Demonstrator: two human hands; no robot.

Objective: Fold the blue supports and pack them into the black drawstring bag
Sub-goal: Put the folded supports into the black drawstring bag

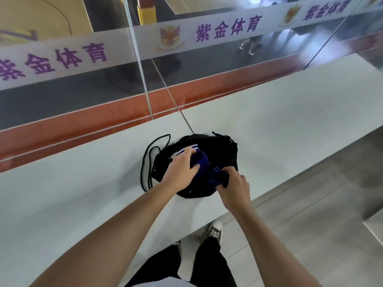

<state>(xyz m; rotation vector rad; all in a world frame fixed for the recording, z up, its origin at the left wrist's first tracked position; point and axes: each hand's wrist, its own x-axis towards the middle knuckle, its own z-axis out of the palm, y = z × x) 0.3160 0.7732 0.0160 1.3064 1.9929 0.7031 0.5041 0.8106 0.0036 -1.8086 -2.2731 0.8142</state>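
The black drawstring bag (217,150) lies on a white ledge, its cord (148,160) looping out to the left. A folded blue support (202,162) with white stripes rests on top of the bag. My left hand (180,168) grips that blue support from the left, thumb on its near side. My right hand (233,188) pinches dark fabric at the bag's near right edge, where blue cloth meets black; whether it holds the bag's rim or a second support I cannot tell.
The white ledge (279,125) runs diagonally, with a glass wall (103,83) bearing purple lettering right behind it. The ledge's near edge drops to a grey tiled floor (310,204), where my shoes and dark trousers show.
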